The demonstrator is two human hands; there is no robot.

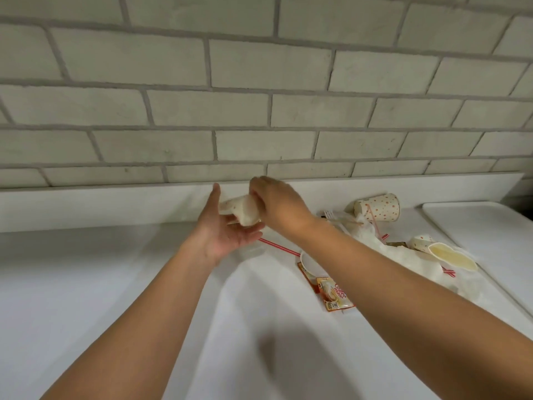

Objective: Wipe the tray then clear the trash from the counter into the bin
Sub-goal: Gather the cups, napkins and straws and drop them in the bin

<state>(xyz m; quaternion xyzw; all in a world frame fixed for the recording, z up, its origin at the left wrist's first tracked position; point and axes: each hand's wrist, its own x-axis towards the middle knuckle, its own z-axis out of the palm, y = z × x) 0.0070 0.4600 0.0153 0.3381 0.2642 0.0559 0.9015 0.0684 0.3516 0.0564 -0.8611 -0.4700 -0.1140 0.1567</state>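
trash lies heaped on the right of the white table: a dotted cup on its side, a crushed cup, a striped straw, a creamer sachet. the white tray sits at the far right, just beside the heap. above the table i see my right grip curled over a crumpled paper cup, and my left grip wide open beneath it, palm up.
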